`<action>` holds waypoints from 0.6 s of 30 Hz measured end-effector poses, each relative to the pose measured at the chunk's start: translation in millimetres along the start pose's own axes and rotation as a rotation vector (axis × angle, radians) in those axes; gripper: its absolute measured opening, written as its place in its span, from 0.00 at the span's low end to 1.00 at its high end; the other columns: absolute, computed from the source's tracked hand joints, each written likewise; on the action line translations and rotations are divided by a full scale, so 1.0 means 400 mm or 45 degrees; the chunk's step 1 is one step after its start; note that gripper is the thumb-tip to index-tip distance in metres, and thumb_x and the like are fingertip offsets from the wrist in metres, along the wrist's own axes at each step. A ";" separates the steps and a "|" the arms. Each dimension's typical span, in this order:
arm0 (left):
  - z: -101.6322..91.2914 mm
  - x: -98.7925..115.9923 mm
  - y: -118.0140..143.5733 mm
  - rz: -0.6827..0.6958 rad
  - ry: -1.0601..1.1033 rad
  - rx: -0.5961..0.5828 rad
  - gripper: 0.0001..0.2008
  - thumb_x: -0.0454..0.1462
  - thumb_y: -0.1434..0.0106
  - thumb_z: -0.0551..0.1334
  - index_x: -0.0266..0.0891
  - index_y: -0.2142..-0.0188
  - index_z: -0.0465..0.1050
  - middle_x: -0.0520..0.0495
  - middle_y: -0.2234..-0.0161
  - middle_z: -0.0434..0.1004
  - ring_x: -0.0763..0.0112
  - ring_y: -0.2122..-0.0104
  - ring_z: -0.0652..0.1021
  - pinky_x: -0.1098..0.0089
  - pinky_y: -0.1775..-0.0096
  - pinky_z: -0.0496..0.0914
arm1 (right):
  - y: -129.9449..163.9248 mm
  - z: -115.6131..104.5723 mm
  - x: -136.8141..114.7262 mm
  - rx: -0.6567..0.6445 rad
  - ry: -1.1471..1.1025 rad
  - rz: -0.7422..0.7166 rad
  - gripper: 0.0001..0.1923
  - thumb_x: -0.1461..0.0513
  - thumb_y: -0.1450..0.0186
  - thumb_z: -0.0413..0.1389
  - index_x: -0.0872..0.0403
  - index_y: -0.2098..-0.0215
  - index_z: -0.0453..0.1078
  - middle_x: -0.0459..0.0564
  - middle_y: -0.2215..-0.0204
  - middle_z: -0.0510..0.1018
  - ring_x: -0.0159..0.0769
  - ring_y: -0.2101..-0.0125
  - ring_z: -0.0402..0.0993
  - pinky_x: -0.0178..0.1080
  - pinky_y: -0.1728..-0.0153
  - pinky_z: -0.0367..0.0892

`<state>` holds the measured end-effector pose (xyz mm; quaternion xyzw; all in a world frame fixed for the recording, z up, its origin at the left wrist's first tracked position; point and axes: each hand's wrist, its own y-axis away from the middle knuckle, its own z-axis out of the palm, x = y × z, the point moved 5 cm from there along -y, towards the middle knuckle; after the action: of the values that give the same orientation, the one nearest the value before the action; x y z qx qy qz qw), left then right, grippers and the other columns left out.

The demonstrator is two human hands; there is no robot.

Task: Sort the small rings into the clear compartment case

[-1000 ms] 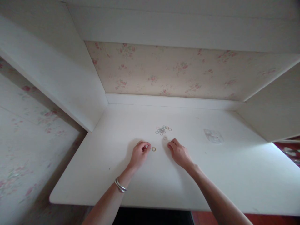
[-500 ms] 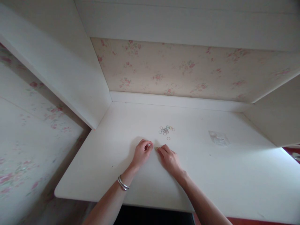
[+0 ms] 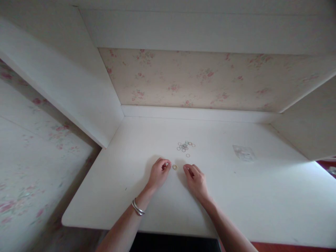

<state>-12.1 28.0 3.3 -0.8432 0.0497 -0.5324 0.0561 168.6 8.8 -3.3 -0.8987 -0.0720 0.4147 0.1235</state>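
A small yellowish ring (image 3: pixel 175 167) lies on the white desk between my two hands. My left hand (image 3: pixel 159 172) rests just left of it, thumb and forefinger pinched together; whatever is between the tips, if anything, is too small to see. On the other side, my right hand (image 3: pixel 196 180) is apart from the ring with its fingers curled closed, and nothing shows in them. Beyond the hands sits a loose cluster of several thin rings (image 3: pixel 183 146), mostly greyish with a few coloured ones. A single thin ring (image 3: pixel 188 155) lies a little nearer to me.
A clear plastic bag (image 3: pixel 244 154) lies flat on the right part of the white desk (image 3: pixel 147 136). Side panels and a floral back wall (image 3: pixel 170 77) enclose the desk's far side. A tiny dark sliver (image 3: pixel 126 189) is at the left.
My right hand has let go of the yellowish ring and drawn away to the right, leaving it on the desk. My left hand has stayed nearly still. The view has shifted slightly.
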 end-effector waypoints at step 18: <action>0.038 0.002 -0.003 0.032 -0.180 -0.037 0.10 0.41 0.37 0.56 0.40 0.65 0.74 0.49 0.68 0.73 0.73 0.71 0.72 0.72 0.67 0.67 | -0.083 -0.060 0.117 -0.092 0.299 0.252 0.15 0.54 0.35 0.47 0.47 0.57 0.73 0.48 0.64 0.79 0.36 0.69 0.73 0.35 0.70 0.62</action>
<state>2.2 29.9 -2.4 -0.8788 0.0638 -0.4699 0.0539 216.2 47.4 -12.9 -0.9476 0.0171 0.3140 0.0572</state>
